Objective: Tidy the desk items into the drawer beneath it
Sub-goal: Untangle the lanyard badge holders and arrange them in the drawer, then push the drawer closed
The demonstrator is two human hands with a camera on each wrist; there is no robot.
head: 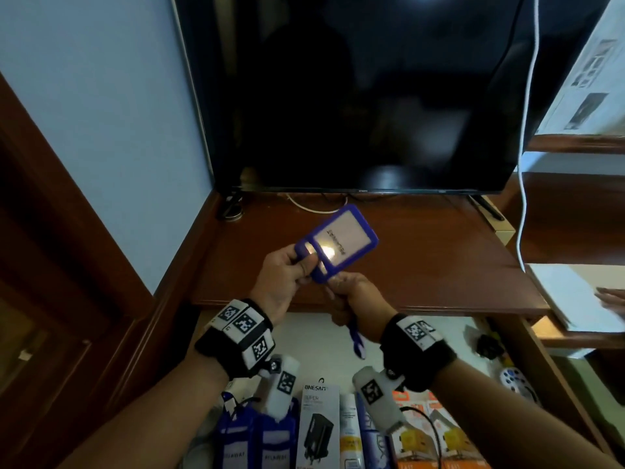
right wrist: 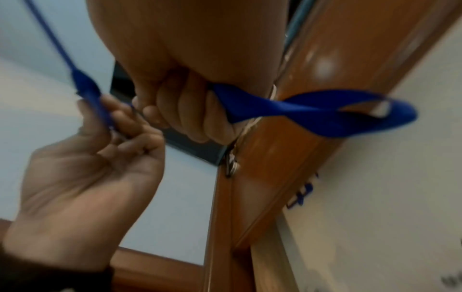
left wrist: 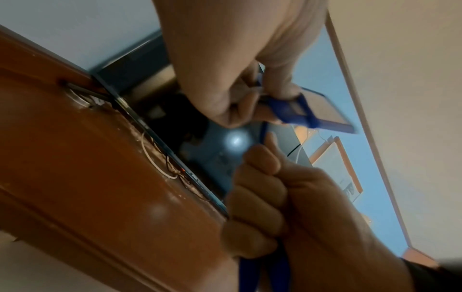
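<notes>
A blue badge holder (head: pixel 338 241) with a white card inside is held up over the wooden desk (head: pixel 422 265). My left hand (head: pixel 291 268) pinches its near end between thumb and fingers. My right hand (head: pixel 351 299) is a fist round the blue lanyard (head: pixel 356 340), whose loop hangs out below the fist toward the open drawer (head: pixel 304 336). In the right wrist view the lanyard (right wrist: pixel 312 110) loops out of my curled right fingers (right wrist: pixel 190 110). In the left wrist view my left hand (left wrist: pixel 250 94) grips the badge holder (left wrist: pixel 322 112) just above my right hand (left wrist: pixel 262 197).
A dark TV (head: pixel 355 96) stands at the back of the desk, with a white cable (head: pixel 527 130) hanging at the right. The drawer holds several badge holders (head: pixel 253 445), a charger box (head: pixel 318 428) and orange packs (head: pixel 439 438). White boxes (head: pixel 581 299) sit on shelves at right.
</notes>
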